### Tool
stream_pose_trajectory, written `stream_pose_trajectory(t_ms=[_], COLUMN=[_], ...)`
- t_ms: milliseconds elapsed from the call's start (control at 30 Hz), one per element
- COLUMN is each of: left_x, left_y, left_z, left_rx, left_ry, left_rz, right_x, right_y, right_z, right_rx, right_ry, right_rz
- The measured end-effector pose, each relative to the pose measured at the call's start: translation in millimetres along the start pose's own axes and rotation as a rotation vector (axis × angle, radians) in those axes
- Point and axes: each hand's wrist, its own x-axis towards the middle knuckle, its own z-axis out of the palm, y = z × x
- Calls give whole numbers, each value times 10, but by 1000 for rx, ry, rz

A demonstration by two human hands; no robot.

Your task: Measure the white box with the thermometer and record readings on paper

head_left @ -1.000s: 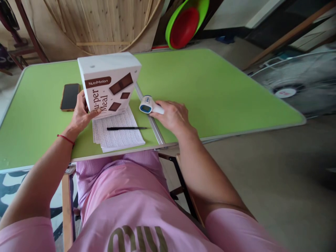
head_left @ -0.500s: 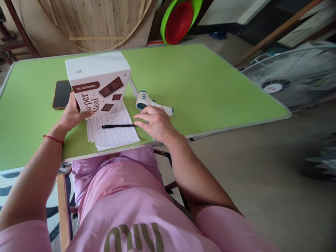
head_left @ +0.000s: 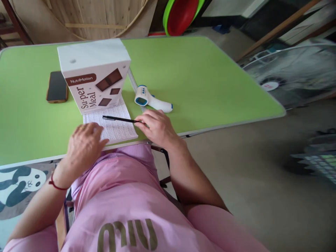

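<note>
My right hand (head_left: 159, 127) pinches one end of a black pen (head_left: 119, 119), which lies across or just above the handwritten sheets of paper (head_left: 118, 129). Over the left front corner of the paper is my left hand (head_left: 85, 143), its thumb apart from slightly bent fingers, holding nothing. Behind the sheets stands a white box (head_left: 97, 84) with brown lettering and chocolate bar pictures, upright on the paper's far part. A white and blue infrared thermometer (head_left: 153, 100) lies just beyond my right hand.
A phone in a brown case (head_left: 57, 87) lies left of the box on the green folding table (head_left: 183, 77). Beyond the table are a round wooden tabletop (head_left: 99, 14) and red and green basins (head_left: 181, 15). A large fan (head_left: 283, 80) stands at the right.
My left hand has let go of the box and come back toward the table's front edge. My right hand has taken hold of the pen, and the pen has tilted slightly.
</note>
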Motion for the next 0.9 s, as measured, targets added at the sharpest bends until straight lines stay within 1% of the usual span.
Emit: stream_pose_trajectory(t_ms=[33,67,133,200,267,300,367,500,667,800,900], left_x=[-32,-60,-102,-129,-144,-150,-165,-218,-243,-227,-223], left_y=[163,299,490,594,642,654,662,652,666,699,713], left_z=[50,111,248,376,479,523,603,747,824,803,793], left_rx=[-16,-26,-38,-32,-2,21,64,121,132,39,53], left_ry=[-11,0,53,110,153,170,187,210,243,224,209], left_rz=[91,150,201,202,179,168,154,132,101,88,83], right_x=[-30,-62,-124,-185,-242,-270,-319,-362,-327,-335,-353], right_y=[-8,-21,-65,-136,-221,-264,-340,-426,-426,-393,-376], right_z=[-11,-16,3,55,121,151,190,184,174,189,187], right_rx=[45,109,293,513,710,783,846,754,639,602,582], right_ry=[51,116,283,455,548,547,475,304,250,190,173], right_rz=[38,89,214,331,399,411,423,449,404,366,332])
